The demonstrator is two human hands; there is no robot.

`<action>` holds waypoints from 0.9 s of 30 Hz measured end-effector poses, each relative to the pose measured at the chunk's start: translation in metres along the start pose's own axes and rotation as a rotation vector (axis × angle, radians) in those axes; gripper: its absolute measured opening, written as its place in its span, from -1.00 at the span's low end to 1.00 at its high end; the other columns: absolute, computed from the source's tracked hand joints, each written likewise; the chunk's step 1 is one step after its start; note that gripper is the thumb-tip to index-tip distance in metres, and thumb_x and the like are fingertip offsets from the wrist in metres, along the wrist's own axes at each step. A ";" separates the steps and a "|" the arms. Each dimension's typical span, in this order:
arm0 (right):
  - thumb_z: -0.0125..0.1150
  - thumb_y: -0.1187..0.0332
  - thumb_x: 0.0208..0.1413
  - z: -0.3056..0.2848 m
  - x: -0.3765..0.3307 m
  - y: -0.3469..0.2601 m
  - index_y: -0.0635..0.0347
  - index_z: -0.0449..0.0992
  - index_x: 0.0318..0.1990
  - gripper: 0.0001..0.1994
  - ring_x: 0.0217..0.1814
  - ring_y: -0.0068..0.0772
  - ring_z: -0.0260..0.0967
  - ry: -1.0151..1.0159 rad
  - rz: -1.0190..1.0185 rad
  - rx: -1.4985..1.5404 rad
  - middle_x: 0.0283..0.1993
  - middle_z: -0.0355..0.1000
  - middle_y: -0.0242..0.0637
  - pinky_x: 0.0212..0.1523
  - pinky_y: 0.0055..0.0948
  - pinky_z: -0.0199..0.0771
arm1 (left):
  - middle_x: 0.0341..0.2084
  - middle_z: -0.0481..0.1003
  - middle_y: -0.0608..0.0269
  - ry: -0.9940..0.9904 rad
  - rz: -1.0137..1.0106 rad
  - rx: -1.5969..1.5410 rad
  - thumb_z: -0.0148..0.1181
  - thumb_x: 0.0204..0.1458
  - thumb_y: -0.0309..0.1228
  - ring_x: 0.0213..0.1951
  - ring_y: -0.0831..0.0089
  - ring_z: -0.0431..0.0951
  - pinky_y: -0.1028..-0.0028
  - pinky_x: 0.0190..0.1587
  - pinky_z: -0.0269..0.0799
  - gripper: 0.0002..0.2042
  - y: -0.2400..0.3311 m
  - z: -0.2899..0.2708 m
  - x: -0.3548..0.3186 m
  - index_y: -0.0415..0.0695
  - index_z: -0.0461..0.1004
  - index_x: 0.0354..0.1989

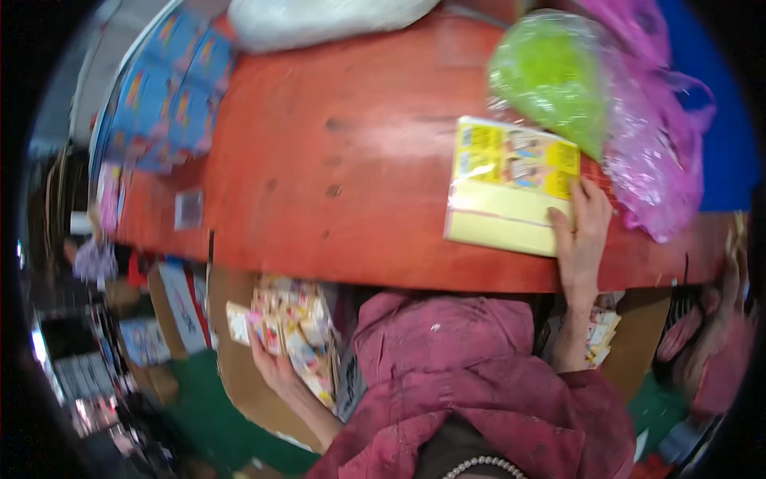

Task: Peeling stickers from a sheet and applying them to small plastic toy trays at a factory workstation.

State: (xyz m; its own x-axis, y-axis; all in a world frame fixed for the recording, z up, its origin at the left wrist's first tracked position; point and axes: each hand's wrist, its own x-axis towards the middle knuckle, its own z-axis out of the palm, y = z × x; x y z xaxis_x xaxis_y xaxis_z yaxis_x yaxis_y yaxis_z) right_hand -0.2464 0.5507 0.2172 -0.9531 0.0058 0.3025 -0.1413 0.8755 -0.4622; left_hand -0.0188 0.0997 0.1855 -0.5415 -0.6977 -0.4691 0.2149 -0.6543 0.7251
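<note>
My right hand (584,227) is closed on the right edge of a flat yellow printed pack (511,188), its thumb lying over the top. The pack looks like stacked cards or sheets with a glossy cover, and it rests on the red table. Lower left, my left hand (273,366) reaches over an open cardboard box (231,375) and pinches a small pale printed card or packet (238,322). Many similar small printed pieces (307,343) fill that box. Some of my left fingers are hidden.
The red tabletop (319,160) spreads before me. Blue printed boxes (163,96) are stacked at its far left. A white plastic bundle (327,20), a bright green bag (550,68) and a pink plastic bag (654,152) lie along the back and right. Another box (646,327) stands beside my right arm.
</note>
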 end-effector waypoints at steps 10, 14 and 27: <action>-0.04 0.27 0.17 0.021 -0.007 -0.002 0.34 0.25 0.11 -0.59 0.21 0.02 0.02 -0.051 -0.103 -0.133 0.16 0.14 0.07 0.20 -0.16 -0.01 | 0.15 0.06 -0.31 0.241 0.415 1.579 0.22 -0.12 -0.13 0.23 -0.10 -0.02 0.16 0.23 -0.07 -0.22 -0.068 -0.131 0.062 -0.38 0.05 0.18; -0.05 0.27 0.17 0.024 -0.006 0.003 0.33 0.26 0.11 -0.59 0.22 0.01 0.02 -0.049 -0.107 -0.123 0.17 0.14 0.07 0.20 -0.17 0.00 | 0.21 -0.12 -0.31 0.231 0.255 1.852 0.23 -0.15 -0.07 0.26 -0.21 -0.19 -0.11 0.16 -0.09 -0.11 -0.091 -0.126 0.081 -0.31 -0.12 0.25; -0.05 0.30 0.17 0.025 -0.005 -0.003 0.32 0.29 0.09 -0.62 0.20 -0.03 0.07 -0.022 -0.119 -0.168 0.15 0.18 0.04 0.19 -0.21 0.04 | 0.25 -0.24 -0.29 -0.028 0.431 1.991 0.16 -0.09 -0.08 0.27 -0.22 -0.30 -0.24 0.14 -0.25 -0.11 -0.100 -0.116 0.093 -0.27 -0.24 0.27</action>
State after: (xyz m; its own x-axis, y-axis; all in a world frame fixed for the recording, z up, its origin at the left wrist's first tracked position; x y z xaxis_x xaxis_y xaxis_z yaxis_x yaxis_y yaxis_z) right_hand -0.2481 0.5358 0.1965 -0.9384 -0.1115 0.3271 -0.2085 0.9375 -0.2786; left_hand 0.0042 0.0665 0.0108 -0.7234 -0.6720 -0.1585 -0.6897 0.6929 0.2103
